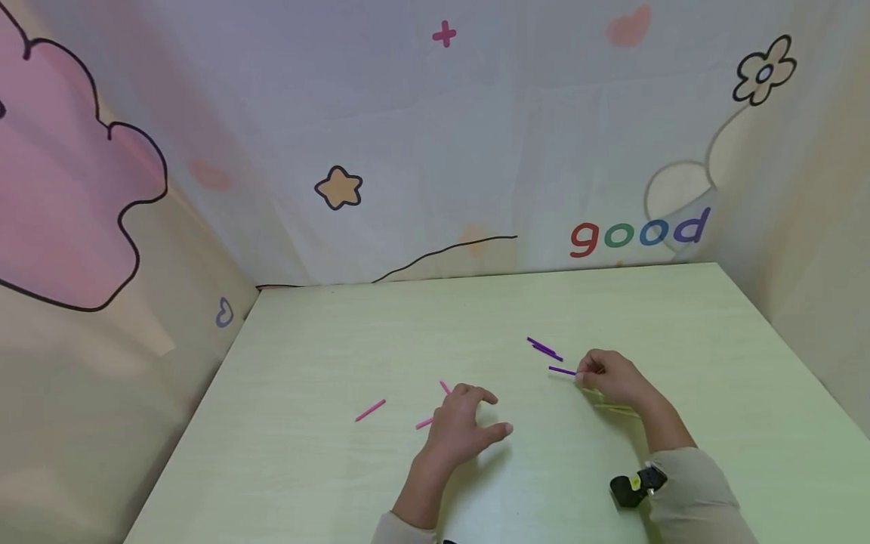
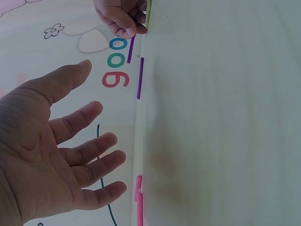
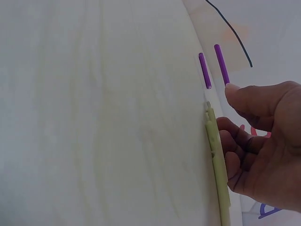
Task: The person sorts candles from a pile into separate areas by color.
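My right hand (image 1: 615, 378) pinches one end of a thin purple stick (image 1: 562, 371) between thumb and finger, raised off the table in the right wrist view. Two more purple sticks (image 1: 545, 348) lie side by side just beyond it. Several yellow-green sticks (image 3: 216, 155) lie under and beside the right hand, partly hidden by it in the head view. Over the table to the left, my left hand (image 1: 464, 429) is held with fingers spread and nothing in them. Near it lie pink sticks: one (image 1: 370, 410) apart at the left, two (image 1: 445, 387) partly covered by the hand.
The pale green table (image 1: 306, 483) reaches back to a printed curtain (image 1: 408, 113) with a star, a flower and the word "good". Curtain also hangs along the left and right sides. A small black device (image 1: 628, 489) is on the right wrist.
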